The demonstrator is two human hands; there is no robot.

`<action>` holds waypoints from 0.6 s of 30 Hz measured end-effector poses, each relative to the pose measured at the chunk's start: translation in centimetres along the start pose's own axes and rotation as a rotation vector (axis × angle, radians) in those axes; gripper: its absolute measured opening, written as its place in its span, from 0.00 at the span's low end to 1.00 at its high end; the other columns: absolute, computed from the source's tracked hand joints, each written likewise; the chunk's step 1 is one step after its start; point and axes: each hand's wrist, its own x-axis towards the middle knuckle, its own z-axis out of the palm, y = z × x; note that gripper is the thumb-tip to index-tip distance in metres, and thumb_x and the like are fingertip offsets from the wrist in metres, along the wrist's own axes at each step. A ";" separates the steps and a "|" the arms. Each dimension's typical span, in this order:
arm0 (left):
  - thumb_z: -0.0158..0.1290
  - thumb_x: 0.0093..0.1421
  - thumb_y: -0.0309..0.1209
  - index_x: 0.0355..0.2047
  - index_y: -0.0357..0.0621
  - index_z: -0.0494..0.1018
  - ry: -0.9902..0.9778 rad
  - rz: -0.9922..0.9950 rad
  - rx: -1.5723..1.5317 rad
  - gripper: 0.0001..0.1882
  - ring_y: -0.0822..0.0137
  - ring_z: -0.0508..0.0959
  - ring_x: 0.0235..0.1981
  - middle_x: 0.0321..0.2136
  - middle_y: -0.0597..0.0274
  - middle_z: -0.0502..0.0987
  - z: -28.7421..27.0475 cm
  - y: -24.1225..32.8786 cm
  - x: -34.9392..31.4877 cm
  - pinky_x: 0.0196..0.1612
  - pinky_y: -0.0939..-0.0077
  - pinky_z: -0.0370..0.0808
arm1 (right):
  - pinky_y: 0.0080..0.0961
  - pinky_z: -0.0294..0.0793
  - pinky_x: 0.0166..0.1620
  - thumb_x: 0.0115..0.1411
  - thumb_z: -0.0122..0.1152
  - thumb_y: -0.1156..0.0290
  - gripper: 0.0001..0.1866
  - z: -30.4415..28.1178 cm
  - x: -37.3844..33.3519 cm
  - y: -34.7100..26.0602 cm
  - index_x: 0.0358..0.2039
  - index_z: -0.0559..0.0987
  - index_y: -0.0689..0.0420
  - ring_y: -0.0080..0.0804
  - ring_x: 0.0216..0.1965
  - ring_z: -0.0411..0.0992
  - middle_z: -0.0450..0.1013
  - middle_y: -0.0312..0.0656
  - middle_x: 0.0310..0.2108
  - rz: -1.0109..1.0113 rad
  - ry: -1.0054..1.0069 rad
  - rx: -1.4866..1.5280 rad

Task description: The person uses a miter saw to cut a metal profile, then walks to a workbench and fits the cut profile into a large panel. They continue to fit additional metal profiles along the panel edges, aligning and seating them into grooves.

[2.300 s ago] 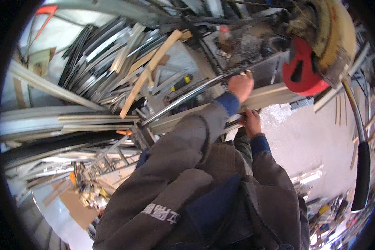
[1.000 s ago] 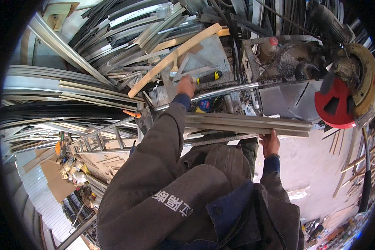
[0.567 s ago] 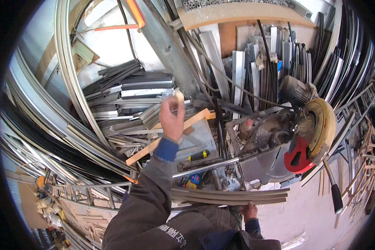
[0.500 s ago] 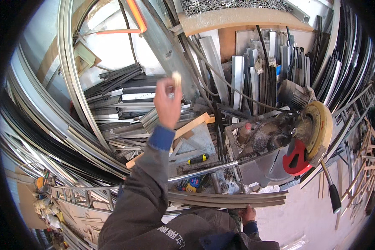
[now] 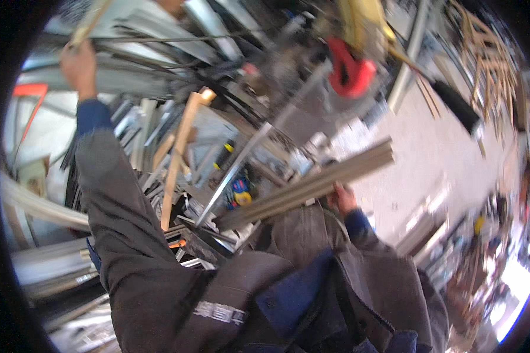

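My left hand (image 5: 78,66) is stretched out to the upper left, its fingers curled and blurred. It is beside a pale tan edge (image 5: 92,19); I cannot tell whether they touch, and whatever the fingers hold is hidden. Across my lap lies a bundle of long grey-brown metal profiles (image 5: 312,182), slanting up to the right. My right hand (image 5: 344,199) grips its lower side near the right end. Beyond the bundle are a blue and yellow tape measure (image 5: 239,192), a yellow and black tool handle (image 5: 224,154) and a shiny metal rail (image 5: 234,173).
At the top stands a cutting saw with a yellow guard (image 5: 362,26), a red part (image 5: 348,70) and a black-gripped lever (image 5: 456,109). A bent wooden strip (image 5: 179,159) lies among metal offcuts. Wooden frames (image 5: 489,62) lean at the far right above the pale floor (image 5: 418,153).
My view has swung round and the scene is tilted. My left hand has moved up and left, and the pale piece seen in it earlier is no longer distinguishable. The right hand keeps the profiles.
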 end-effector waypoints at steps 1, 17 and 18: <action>0.58 0.59 0.48 0.53 0.31 0.70 -0.008 -0.050 -0.200 0.33 0.53 0.77 0.47 0.46 0.43 0.77 -1.0 3.3 -4.1 0.51 0.62 0.73 | 0.29 0.71 0.22 0.66 0.54 0.56 0.19 -0.7 0.1 0.2 0.40 0.73 0.61 0.31 0.20 0.71 0.72 0.42 0.21 -0.011 0.020 -0.002; 0.63 0.53 0.47 0.67 0.44 0.54 -1.468 0.417 -0.483 0.47 0.43 0.66 0.58 0.59 0.44 0.64 -12.6 30.0 -61.8 0.59 0.56 0.66 | 0.27 0.68 0.18 0.64 0.53 0.55 0.24 -11.3 -7.9 -4.3 0.31 0.77 0.70 0.28 0.15 0.70 0.76 0.48 0.21 -0.187 0.282 0.036; 0.62 0.53 0.48 0.67 0.45 0.54 -1.466 0.443 -0.504 0.47 0.43 0.66 0.58 0.59 0.44 0.64 -12.2 31.2 -61.8 0.59 0.55 0.66 | 0.27 0.69 0.18 0.64 0.52 0.55 0.25 -12.2 -8.2 -4.8 0.30 0.77 0.70 0.28 0.16 0.71 0.77 0.48 0.23 -0.205 0.283 0.000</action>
